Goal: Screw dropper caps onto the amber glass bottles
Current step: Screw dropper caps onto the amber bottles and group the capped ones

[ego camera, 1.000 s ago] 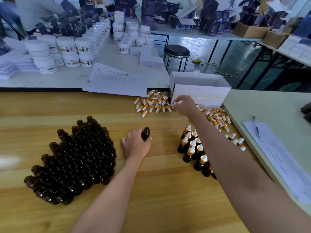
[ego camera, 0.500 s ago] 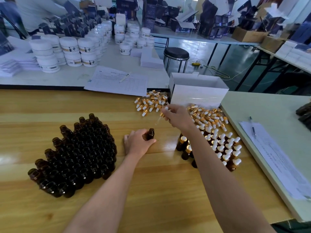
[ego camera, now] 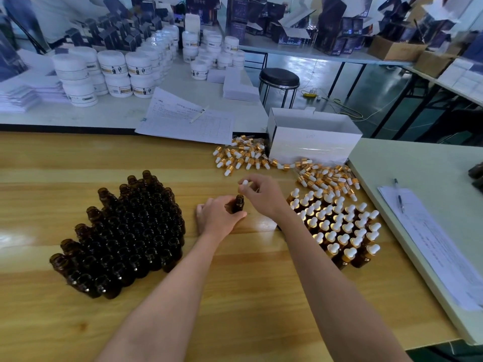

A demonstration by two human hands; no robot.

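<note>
My left hand point(ego camera: 218, 216) grips an upright, uncapped amber bottle point(ego camera: 239, 203) standing on the wooden table point(ego camera: 235, 309). My right hand point(ego camera: 262, 194) pinches a dropper cap point(ego camera: 244, 183) with a white bulb just above the bottle's mouth. A dense cluster of open amber bottles point(ego camera: 122, 236) stands to the left. Capped bottles point(ego camera: 339, 226) with white bulbs and gold collars are grouped to the right. Loose dropper caps point(ego camera: 243, 155) lie in a pile at the back, and more loose caps point(ego camera: 326, 176) lie further right.
A white open box point(ego camera: 313, 138) sits behind the caps. Papers with a pen point(ego camera: 188, 121) lie at the back, and more papers with a pen point(ego camera: 418, 231) on the pale table at right. White jars point(ego camera: 112, 71) crowd the far table. A black stool point(ego camera: 279, 79) stands beyond.
My right hand picked a dropper cap from the pile and carried it back to just above the bottle held by my left hand. The view tilted slightly.
</note>
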